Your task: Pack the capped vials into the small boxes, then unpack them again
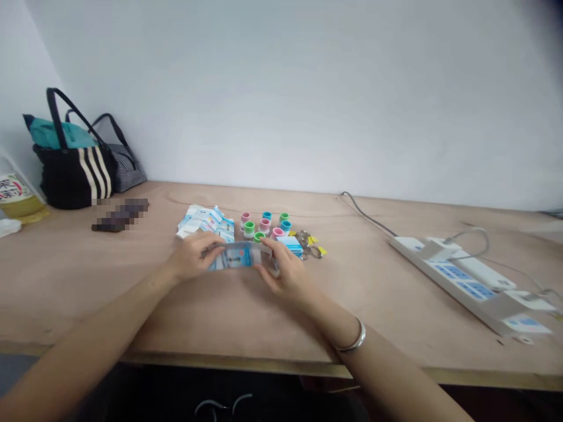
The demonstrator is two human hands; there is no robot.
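Observation:
A small blue and white flattened carton (238,256) is held between both my hands just above the wooden table (132,305). My left hand (192,256) grips its left end with fingers curled over it. My right hand (288,274) pinches its right end; a silver bracelet is on that wrist. Behind the carton lie a pile of similar flat cartons (204,221), several small round stamps with pink, green and blue caps (265,225), another blue carton (291,244), and some metal rings with yellow tags (309,243).
A black striped tote bag (74,164) and a grey bag stand at the far left by the wall, with a bottle (17,196) at the left edge. A dark flat object (119,215) lies near them. White power strips (466,281) with cables lie at the right.

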